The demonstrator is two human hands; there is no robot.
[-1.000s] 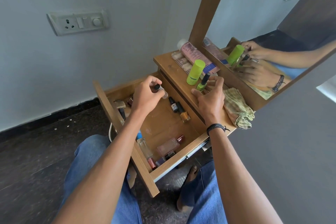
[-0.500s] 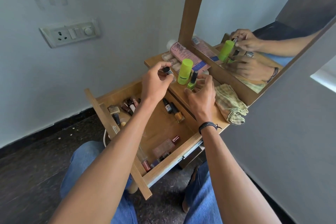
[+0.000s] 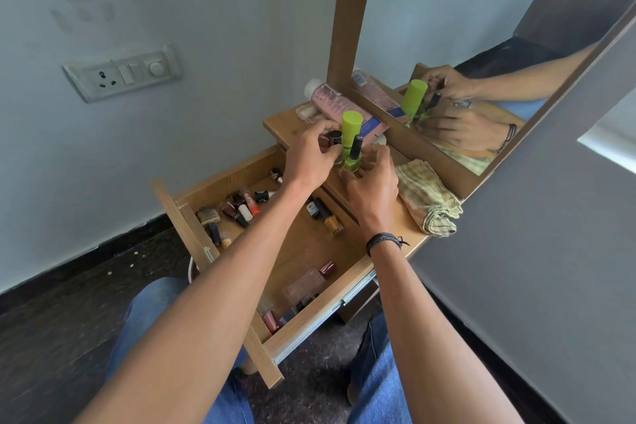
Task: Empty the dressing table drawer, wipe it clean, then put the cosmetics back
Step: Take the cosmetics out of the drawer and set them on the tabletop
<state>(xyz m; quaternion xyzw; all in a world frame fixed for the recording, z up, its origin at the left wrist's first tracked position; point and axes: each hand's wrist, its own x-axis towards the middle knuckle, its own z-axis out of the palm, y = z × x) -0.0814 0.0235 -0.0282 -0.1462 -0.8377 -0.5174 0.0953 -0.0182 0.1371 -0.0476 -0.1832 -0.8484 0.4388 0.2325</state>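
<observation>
Left hand (image 3: 309, 162) was up at the table (image 3: 285, 122) top, grip pinched closed on a small black-capped bottle (image 3: 335, 141), holding it just beside the tall lime-green bottle (image 3: 351, 129). Right hand (image 3: 370, 188) sat next to it, fingers (image 3: 378, 155) curled loosely around the base of a green nail polish (image 3: 353, 157) with a long black cap; cannot tell if that grip was actually clamped on it or only touching. The polish stood upright on the table edge, touching or nearly touching the lime bottle.

Drawer (image 3: 213, 189) was pulled out below the hands, still holding cosmetics. A cluster of nail polishes and lipsticks (image 3: 242, 205) lay at its far left corner, with a tarnished metal piece (image 3: 208, 216) beside them. Two dark bottles and an amber polish (image 3: 332, 222) lay near the right wall, under the right wrist. A pale pink perfume bottle (image 3: 308, 284) lay flat toward the near front, a small red-pink bottle (image 3: 272, 320) in the front corner.

On the table, a pink tube (image 3: 330, 101) lay against the mirror frame (image 3: 351, 10). A folded yellow-green checked cloth (image 3: 428, 198) rested at the table's right end, apart from both hands. Black wristband (image 3: 382, 239) on the right wrist. A wall socket plate (image 3: 122, 72) was left of the table.
</observation>
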